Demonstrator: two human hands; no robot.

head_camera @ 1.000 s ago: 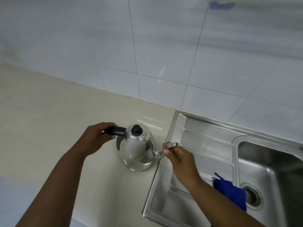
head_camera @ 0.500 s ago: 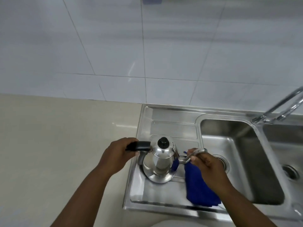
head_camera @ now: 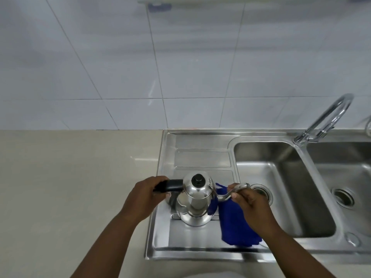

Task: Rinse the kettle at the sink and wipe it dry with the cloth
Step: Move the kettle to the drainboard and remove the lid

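Note:
A shiny steel kettle (head_camera: 195, 203) with a black lid knob and a thin curved spout stands over the sink's drainboard (head_camera: 202, 157). My left hand (head_camera: 143, 197) grips its black handle on the left side. My right hand (head_camera: 249, 203) pinches the spout on the right. A blue cloth (head_camera: 235, 227) lies on the drainboard just right of the kettle, partly under my right wrist. Whether the kettle rests on the drainboard or hangs just above it is unclear.
Right of the drainboard lie two steel basins, the nearer one (head_camera: 281, 187) with a drain, the farther one (head_camera: 345, 177) at the right edge. A curved chrome tap (head_camera: 329, 117) rises between them. Beige counter (head_camera: 70, 187) spreads to the left; white tiled wall behind.
The kettle has travelled with both hands from the beige counter rightward onto the drainboard, beside the blue cloth. The view has swung right, bringing both basins and the tap into sight.

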